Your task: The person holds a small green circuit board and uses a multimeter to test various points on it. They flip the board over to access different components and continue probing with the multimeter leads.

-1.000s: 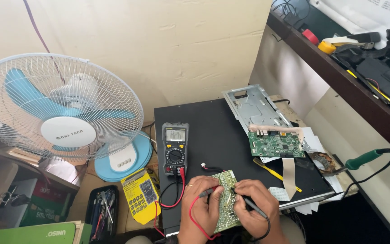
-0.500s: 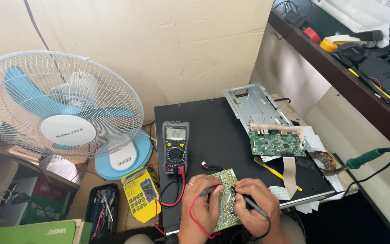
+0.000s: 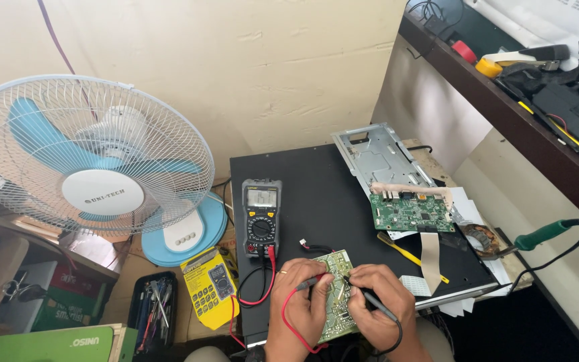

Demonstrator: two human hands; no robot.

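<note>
Probing step: left hand (image 3: 301, 305) pinches red test probe (image 3: 308, 284), right hand (image 3: 382, 305) grips black probe (image 3: 378, 307), both tips on pale-green circuit board (image 3: 335, 295) at black mat's (image 3: 330, 188) front edge, w/ dark-grey multimeter (image 3: 261, 216) just behind; next move prob. needs steady tips.

Bright, even daylight fills the view, strongest on the cream wall (image 3: 289, 60), which looks slightly washed out at the top. Shadows are soft: a faint one falls behind the fan (image 3: 88, 157), and a darker one sits under the shelf (image 3: 504, 114) at the right. The black table (image 3: 330, 194) shows a dull sheen toward its far edge, with no hard glare. Focus is sharp across the middle. Wide-angle distortion bends the shelf and stretches the fan near the left edge. The bottom corners are dimmer.
</note>
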